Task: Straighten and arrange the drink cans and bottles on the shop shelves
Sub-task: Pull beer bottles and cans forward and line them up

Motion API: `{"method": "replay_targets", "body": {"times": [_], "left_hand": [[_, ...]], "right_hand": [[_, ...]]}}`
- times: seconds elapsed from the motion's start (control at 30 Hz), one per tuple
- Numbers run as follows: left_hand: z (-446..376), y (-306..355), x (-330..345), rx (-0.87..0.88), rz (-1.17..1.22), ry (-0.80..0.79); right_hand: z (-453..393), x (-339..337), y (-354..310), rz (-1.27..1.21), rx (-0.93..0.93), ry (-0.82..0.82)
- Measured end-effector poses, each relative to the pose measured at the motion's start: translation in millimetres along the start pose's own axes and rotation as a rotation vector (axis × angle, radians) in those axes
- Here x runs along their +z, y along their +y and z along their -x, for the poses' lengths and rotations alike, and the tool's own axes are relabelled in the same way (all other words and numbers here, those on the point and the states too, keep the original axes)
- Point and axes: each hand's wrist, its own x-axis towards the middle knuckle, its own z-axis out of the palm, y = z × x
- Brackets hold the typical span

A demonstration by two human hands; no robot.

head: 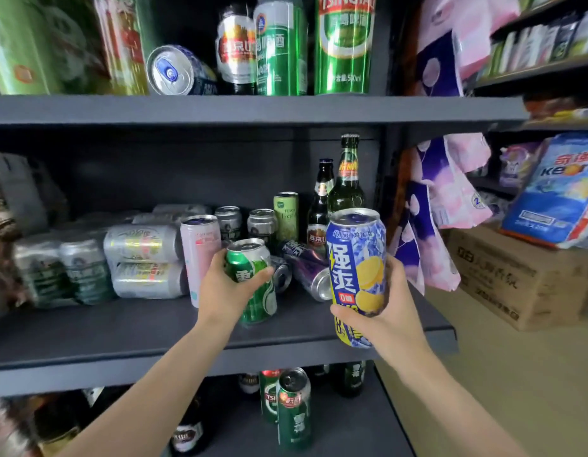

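Note:
My left hand [226, 286] grips a green beer can [253, 278], upright on or just above the middle shelf [121, 328]. My right hand [385, 311] holds a tall blue and yellow lemon can [355, 272] upright in front of the shelf's right end. Behind them a purple can [307, 268] lies on its side beside another toppled can [281, 272]. A pink can [200, 252] stands to the left of my left hand. Two green bottles [347, 183] stand at the back right.
Shrink-wrapped can packs [141, 258] fill the shelf's left. On the upper shelf a blue can [174, 70] lies on its side beside tall green cans [345, 44]. Cans and bottles [292, 410] stand on the lower shelf. A cardboard box [517, 275] and hanging packets [431, 209] are at right.

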Motion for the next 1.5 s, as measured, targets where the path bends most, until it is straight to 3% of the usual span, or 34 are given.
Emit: {"method": "replay_targets", "body": {"times": [0.3, 0.43, 0.57, 0.63, 0.7, 0.77, 0.87, 0.93, 0.97, 1.07, 1.27, 1.37, 1.5], "left_hand": [[4.6, 3.1, -12.4, 0.066, -0.246, 0.019], [7.5, 4.7, -14.3, 0.029, -0.292, -0.040], [30.0, 20.5, -24.6, 0.187, -0.231, 0.143], [43.9, 39.3, -28.0, 0.227, 0.018, -0.023], [55.8, 54.6, -22.8, 0.050, 0.332, -0.406], [63.6, 52.9, -13.8, -0.092, 0.543, -0.570], [68.9, 44.4, -16.4, -0.175, 0.694, -0.424], [63.8, 40.2, -27.5, -0.151, 0.679, -0.293], [59.1, 38.0, -35.4, -0.149, 0.655, -0.252], [47.5, 33.7, -56.9, -0.136, 0.548, -0.234], [45.1, 29.9, -67.9, -0.162, 0.423, -0.278], [43.7, 25.3, -64.6, -0.154, 0.390, -0.306], [41.2, 21.0, -52.0, -0.144, 0.454, -0.328]], "right_hand": [[-5.1, 3.4, -5.6, 0.072, -0.020, -0.007], [-2.7, -3.6, -11.3, 0.010, 0.086, 0.012], [5.8, -14.1, -21.8, 0.024, 0.162, -0.083], [8.9, -17.3, -29.6, 0.088, 0.144, -0.162], [10.6, -14.9, -38.3, 0.132, 0.130, -0.270], [15.2, -4.6, -46.2, 0.145, 0.104, -0.397], [15.3, 10.8, -56.5, 0.123, 0.088, -0.585], [0.5, 11.4, -54.2, 0.066, 0.106, -0.599], [-10.9, 11.3, -48.7, 0.094, 0.094, -0.525], [-47.1, 21.4, -20.7, 0.481, 0.052, -0.194], [-68.6, 68.9, 15.6, 0.971, 0.043, -0.169], [-63.2, 49.4, 2.9, 0.925, 0.154, -0.211], [-57.4, 16.4, -16.7, 0.973, 0.332, -0.482]]}}
